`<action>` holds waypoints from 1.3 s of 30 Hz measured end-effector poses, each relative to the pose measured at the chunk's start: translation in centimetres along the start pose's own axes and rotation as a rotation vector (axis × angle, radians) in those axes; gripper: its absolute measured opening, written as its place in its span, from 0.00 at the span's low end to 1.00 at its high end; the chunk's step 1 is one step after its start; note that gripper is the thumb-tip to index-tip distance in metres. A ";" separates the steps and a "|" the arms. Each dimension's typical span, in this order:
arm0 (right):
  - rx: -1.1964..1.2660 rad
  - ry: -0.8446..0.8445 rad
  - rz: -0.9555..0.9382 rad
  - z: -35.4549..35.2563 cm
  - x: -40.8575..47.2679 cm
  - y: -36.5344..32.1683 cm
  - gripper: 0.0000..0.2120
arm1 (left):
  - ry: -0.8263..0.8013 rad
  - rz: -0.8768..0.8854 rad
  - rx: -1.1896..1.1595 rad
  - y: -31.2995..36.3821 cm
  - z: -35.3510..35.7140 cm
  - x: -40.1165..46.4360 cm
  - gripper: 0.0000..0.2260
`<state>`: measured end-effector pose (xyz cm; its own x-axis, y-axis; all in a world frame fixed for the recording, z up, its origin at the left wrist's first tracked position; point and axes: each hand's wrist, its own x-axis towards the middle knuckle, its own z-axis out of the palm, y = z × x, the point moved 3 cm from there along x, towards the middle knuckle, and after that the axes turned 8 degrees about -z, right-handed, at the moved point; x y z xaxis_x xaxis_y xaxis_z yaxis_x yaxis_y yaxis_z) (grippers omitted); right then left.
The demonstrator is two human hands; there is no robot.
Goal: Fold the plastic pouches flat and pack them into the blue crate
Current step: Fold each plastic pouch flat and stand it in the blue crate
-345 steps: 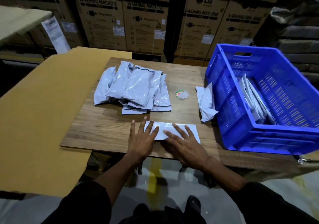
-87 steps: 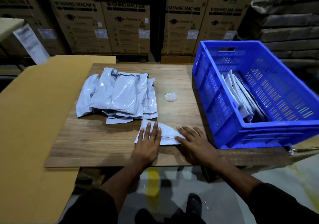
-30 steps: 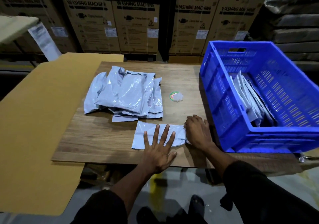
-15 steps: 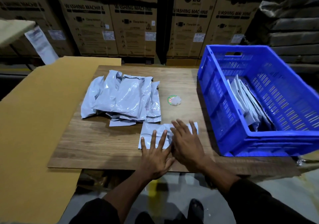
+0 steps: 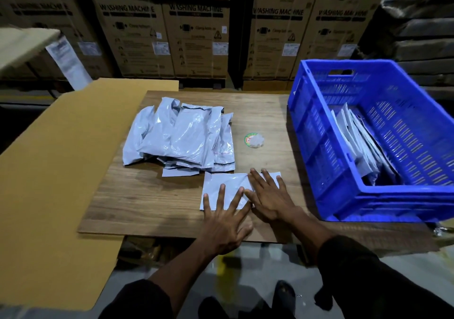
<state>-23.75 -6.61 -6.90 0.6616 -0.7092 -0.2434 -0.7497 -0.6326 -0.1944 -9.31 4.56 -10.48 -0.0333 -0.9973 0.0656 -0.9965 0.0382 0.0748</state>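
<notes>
A brown wood-grain table top carries a blue slatted plastic crate with flattened pouches inside, a heap of grey plastic pouches, and one grey pouch pressed under the flat, straight-fingered left hand and right hand.

The person wears a black long-sleeved top. The left sleeve is pushed up to about the elbow, leaving the forearm bare down to the left hand. The right sleeve reaches further down the forearm, short of the right hand. Both hands are bare, without gloves. Dark footwear shows below.
</notes>
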 end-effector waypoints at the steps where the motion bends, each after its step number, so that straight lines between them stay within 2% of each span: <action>1: -0.006 -0.002 -0.012 0.0 -0.1 0.0 0.39 | -0.011 -0.003 0.002 0.0 0.0 -0.1 0.28; 3: -0.017 0.012 -0.045 0.1 -0.6 0.0 0.43 | -0.033 0.003 0.009 -0.1 0.0 -0.3 0.28; 5: -0.001 0.052 -0.099 0.3 -1.5 -0.3 0.43 | -0.047 0.005 0.014 -0.3 -0.1 -0.8 0.29; 10: 0.028 0.297 -0.115 1.2 -4.2 0.4 0.32 | 0.000 -0.055 -0.027 -0.9 -1.0 -1.7 0.25; 13: 0.013 0.303 -0.125 2.5 -4.6 1.4 0.29 | 0.078 0.013 -0.090 -0.5 -1.8 0.2 0.23; 15: 0.015 0.329 -0.158 2.5 -4.6 1.5 0.28 | -0.066 -0.039 -0.130 0.0 -2.2 2.2 0.26; 18: 0.088 0.447 -0.221 2.1 -4.8 1.8 0.28 | -0.164 -0.075 -0.130 0.6 -2.0 3.8 0.32; 20: 0.214 0.510 -0.170 2.0 -5.3 2.3 0.30 | -0.202 -0.068 -0.130 0.3 -0.8 3.8 0.34; 23: 0.347 0.570 -0.094 2.3 -6.1 2.6 0.34 | -0.137 -0.040 -0.081 -0.4 0.1 3.3 0.30; 25: 0.358 0.618 -0.061 2.2 -6.3 2.5 0.32 | -0.113 -0.024 -0.062 -0.8 0.6 3.2 0.28; 27: 0.260 0.648 -0.085 1.8 -6.3 2.3 0.31 | -0.090 -0.024 -0.060 -0.9 0.4 3.1 0.29; 30: -0.006 0.571 -0.110 0.8 -6.0 1.6 0.30 | -0.092 -0.040 -0.052 -0.7 0.3 3.0 0.29; 33: -0.159 0.400 -0.111 0.5 -4.9 -0.1 0.30 | -0.100 -0.062 -0.057 -0.7 0.3 2.7 0.29; 37: -0.080 0.163 -0.052 2.9 -4.4 0.0 0.37 | -0.091 -0.080 -0.064 -0.9 0.5 2.3 0.30; 39: -0.057 0.156 -0.013 3.5 -4.6 0.3 0.39 | -0.108 -0.097 -0.082 -1.2 0.8 2.3 0.30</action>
<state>-27.11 -2.45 -9.15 0.6690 -0.7377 -0.0903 -0.7419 -0.6554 -0.1417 -8.22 2.18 -11.18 0.0501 -0.9973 -0.0528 -0.9859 -0.0579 0.1571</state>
